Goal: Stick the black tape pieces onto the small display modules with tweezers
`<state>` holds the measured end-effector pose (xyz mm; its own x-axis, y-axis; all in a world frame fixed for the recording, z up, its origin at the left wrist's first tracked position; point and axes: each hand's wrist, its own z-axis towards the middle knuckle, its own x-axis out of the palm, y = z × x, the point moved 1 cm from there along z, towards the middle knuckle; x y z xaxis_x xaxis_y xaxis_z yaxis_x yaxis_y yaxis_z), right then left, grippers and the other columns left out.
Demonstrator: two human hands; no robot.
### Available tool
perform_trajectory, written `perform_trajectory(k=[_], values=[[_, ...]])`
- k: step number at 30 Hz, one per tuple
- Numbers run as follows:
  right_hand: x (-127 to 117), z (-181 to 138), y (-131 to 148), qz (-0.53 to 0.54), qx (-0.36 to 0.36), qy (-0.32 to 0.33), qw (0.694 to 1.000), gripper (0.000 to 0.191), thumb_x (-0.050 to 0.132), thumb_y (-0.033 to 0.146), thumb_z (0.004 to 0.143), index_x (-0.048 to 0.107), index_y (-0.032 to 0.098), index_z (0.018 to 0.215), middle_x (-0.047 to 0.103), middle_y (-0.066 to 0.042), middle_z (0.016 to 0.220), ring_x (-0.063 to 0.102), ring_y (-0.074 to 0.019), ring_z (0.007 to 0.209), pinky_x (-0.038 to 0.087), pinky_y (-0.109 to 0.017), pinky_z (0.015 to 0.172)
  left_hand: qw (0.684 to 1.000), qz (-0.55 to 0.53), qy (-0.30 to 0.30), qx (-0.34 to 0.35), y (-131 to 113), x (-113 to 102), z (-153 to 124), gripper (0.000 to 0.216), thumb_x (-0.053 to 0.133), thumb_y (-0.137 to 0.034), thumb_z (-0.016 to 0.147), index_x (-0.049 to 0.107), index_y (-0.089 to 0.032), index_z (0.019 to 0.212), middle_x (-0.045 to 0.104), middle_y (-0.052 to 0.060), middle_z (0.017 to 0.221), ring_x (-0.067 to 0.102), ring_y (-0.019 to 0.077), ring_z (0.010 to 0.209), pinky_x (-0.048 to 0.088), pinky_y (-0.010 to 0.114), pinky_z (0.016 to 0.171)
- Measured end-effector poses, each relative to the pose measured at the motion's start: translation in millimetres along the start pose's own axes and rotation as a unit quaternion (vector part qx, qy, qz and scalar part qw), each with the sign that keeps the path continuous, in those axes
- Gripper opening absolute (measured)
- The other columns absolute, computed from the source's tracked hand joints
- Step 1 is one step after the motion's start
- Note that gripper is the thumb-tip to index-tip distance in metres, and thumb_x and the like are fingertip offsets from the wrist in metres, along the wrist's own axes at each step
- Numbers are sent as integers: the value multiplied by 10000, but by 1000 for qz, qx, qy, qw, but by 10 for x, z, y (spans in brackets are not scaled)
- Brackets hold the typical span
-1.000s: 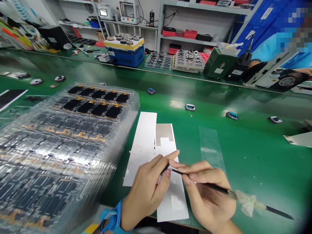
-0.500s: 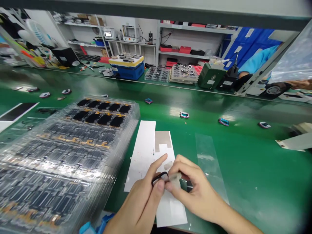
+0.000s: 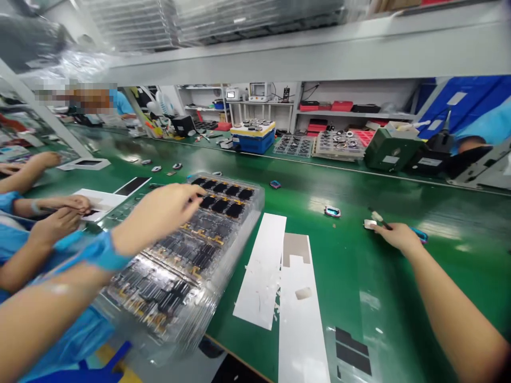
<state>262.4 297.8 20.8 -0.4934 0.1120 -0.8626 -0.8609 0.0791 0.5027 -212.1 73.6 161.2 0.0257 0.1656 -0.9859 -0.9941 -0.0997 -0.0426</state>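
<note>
My left hand (image 3: 167, 205) reaches over a clear plastic tray stack (image 3: 235, 213), with its fingers near the rows of black phone screens (image 3: 221, 205). Motion blur hides whether it holds anything. Far to the right, my right hand (image 3: 393, 236) grips a black pick with a white cloth wrap (image 3: 377, 217). A blue-rimmed frame (image 3: 419, 235) lies just beyond those fingers. Two white paper sheets (image 3: 261, 271) lie side by side between my hands, and the right one (image 3: 299, 319) bears a beige film patch (image 3: 296, 249).
A co-worker's arms and hands (image 3: 51, 223) work at the left of the green bench (image 3: 351, 298). Several small frames lie on it, and black pieces (image 3: 351, 351) sit at the lower right. Shelves and machines line the far side.
The view has swung left and up. My hands have moved apart: the left from the black frame piece to over the tray, the right far rightward with the pick.
</note>
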Motion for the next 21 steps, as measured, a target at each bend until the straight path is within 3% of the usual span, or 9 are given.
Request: perform_trajectory(k=[2,5,9,13,15,17,19,21], values=[[22,-43,-66,-5,-3,-31,1000,470,752,464,706,445,241,430,417,16,363,427,-152,364,330,-323,480,998,31,9,-45,299,32,377,361,491,-288,860,739,-109,1052,758,170,934,699,377,896,510,453,806],[-18,-251,-39,10,-32,-75,997,473,655,552,773,470,251,458,495,-23,422,458,-153,363,322,-325,467,995,49,27,-84,556,228,668,220,635,-346,832,745,-158,863,759,111,844,710,326,865,516,380,777],[-158,-630,86,49,-72,-91,992,361,662,500,788,523,260,556,551,-21,502,480,-135,388,338,-288,427,992,40,49,-109,641,470,742,277,655,-416,903,677,-142,873,713,45,887,680,203,842,528,391,815],[-237,-1043,202,108,-102,-77,986,294,634,426,833,540,240,625,554,-14,559,530,-124,476,396,-267,478,993,-6,9,-119,555,447,735,210,615,-327,905,629,-130,833,697,92,887,659,247,868,503,393,793],[-233,-1274,278,144,-105,-81,981,292,614,430,851,539,235,647,539,-6,570,517,-121,483,399,-266,481,993,-54,-8,-102,426,360,636,149,528,-263,910,584,-141,846,704,112,841,663,259,827,491,361,745],[-212,-1543,396,179,-105,-90,974,323,603,464,859,532,240,638,497,10,541,468,-122,458,370,-270,449,991,-118,2,-60,217,266,391,161,386,-245,962,523,-167,931,711,72,814,665,203,727,496,304,689],[-178,-1851,574,227,-135,-46,964,389,589,477,877,496,233,589,449,25,524,420,-114,449,343,-263,436,985,-174,18,-9,-69,195,-12,216,288,-304,1008,475,-201,975,702,29,806,642,159,641,498,262,628],[-149,-2174,790,269,-185,9,945,358,568,438,906,508,229,622,426,36,537,392,-108,452,318,-248,423,968,-248,6,41,-402,170,-504,230,308,-361,1014,492,-224,996,653,5,713,590,158,550,453,254,522]])
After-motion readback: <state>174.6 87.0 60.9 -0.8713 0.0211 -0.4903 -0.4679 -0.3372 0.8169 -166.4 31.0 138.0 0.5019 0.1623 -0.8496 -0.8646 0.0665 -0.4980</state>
